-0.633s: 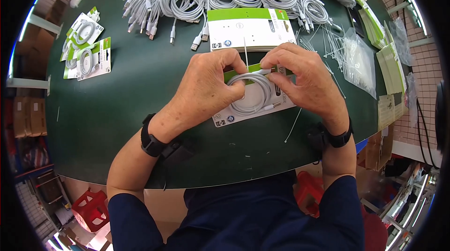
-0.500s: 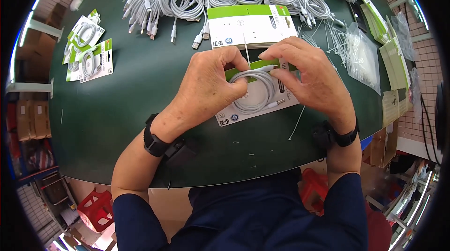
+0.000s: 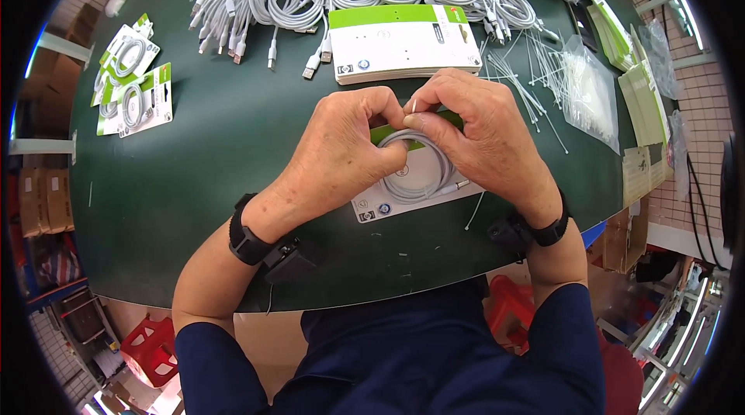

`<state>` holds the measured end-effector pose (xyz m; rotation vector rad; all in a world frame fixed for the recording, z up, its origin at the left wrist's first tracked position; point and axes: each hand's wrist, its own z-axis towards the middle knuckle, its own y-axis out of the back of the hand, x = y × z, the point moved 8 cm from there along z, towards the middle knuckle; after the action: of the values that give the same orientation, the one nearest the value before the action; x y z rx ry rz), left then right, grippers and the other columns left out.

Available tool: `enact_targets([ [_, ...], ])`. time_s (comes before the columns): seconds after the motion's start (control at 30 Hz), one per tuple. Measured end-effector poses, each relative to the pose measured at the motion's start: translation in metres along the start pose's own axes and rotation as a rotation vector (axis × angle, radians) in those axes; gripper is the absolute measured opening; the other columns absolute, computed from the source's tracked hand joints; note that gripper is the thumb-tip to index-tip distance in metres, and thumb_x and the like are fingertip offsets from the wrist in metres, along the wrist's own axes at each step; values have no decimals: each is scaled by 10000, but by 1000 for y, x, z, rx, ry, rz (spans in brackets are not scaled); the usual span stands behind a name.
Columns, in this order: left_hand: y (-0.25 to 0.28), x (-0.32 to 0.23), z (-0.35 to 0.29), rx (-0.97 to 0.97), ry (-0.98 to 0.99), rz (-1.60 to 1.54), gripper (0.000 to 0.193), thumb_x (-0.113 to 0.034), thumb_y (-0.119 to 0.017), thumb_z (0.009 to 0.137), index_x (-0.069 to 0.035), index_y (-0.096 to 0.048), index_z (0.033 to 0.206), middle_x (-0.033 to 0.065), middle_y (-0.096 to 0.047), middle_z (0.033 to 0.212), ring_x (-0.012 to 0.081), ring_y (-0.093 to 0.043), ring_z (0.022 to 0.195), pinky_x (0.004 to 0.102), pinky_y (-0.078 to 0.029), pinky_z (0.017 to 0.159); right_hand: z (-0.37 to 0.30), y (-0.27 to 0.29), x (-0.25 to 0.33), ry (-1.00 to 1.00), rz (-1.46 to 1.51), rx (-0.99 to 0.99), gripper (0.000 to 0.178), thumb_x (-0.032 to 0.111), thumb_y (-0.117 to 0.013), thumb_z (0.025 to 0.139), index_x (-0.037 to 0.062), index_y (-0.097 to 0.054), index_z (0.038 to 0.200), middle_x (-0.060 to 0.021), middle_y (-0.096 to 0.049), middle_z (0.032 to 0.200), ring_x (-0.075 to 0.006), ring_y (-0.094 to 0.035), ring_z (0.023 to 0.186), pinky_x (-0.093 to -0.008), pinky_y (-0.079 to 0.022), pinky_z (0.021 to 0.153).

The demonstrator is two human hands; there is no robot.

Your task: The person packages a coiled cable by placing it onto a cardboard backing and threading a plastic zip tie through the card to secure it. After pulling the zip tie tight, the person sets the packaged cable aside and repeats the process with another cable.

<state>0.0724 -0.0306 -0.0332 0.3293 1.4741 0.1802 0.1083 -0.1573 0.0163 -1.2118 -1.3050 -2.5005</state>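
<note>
Left hand: reaches in from the lower left to the middle of the frame, back of the hand (image 3: 341, 140) up, wrist nearly straight and the forearm slanting up to the right.
Left fingers: bent, with a small gap between thumb and forefinger; the thumb presses inside the ring, the forefinger lies over its upper left edge, and they keep hold of the cable between them. The other fingers are curled under, mostly hidden.
Right hand (image 3: 481, 124): comes up from the lower right, knuckles high, wrist bent inward so that the fingers point left.
Right fingers: thumb and forefinger closed in a pinch at the upper edge of the coil, a short white tip of tie (image 3: 414, 105) showing between them. Their tips nearly meet the left forefinger.
Cable (image 3: 445, 171): grey-white, coiled in a ring at the centre of the frame, under both hands, one plug end pointing right.
Card (image 3: 366, 209): green and white, beneath the coil, tilted up to the right.
Wrists: black straps, left (image 3: 250, 243) and right (image 3: 552, 230).
Stack (image 3: 411, 54): similar cards, just above the hands.
Pile (image 3: 291, 0): coiled cables along the top of the frame.
Packs (image 3: 161, 105): carded cables, upper left.
Bag (image 3: 591, 101): clear, upper right, beside loose ties (image 3: 535, 93).
Table (image 3: 209, 128): dark green, beneath everything.
</note>
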Motion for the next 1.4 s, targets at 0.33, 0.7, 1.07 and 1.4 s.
enact_targets([
  [0.33,9,-16,-1,11,33,-48,129,51,-687,758,15,-652,876,5,-675,838,48,-614,842,238,-539,810,6,11,26,177,-147,-141,104,-12,-749,839,5,-658,885,-97,-690,856,-228,-679,768,-316,-536,685],
  [0.7,8,-19,-1,29,-4,-40,127,46,-678,756,13,-607,856,-3,-646,826,39,-565,806,231,-516,753,5,11,26,181,-185,-162,122,-22,-716,877,11,-632,958,-93,-691,874,-206,-675,768,-301,-539,689],
  [1.07,6,-16,-1,-35,-46,-77,117,-5,-655,708,31,-635,817,100,-635,742,173,-578,681,319,-493,660,4,7,19,151,-204,-178,92,16,-693,926,23,-613,972,-85,-701,888,-188,-681,749,-296,-542,678],
  [1.4,2,-10,-1,-13,-25,-113,106,11,-658,714,30,-642,817,92,-661,770,142,-598,710,308,-511,686,4,6,10,63,-92,-199,114,3,-705,914,27,-620,986,-73,-709,905,-177,-693,762,-294,-552,694],
])
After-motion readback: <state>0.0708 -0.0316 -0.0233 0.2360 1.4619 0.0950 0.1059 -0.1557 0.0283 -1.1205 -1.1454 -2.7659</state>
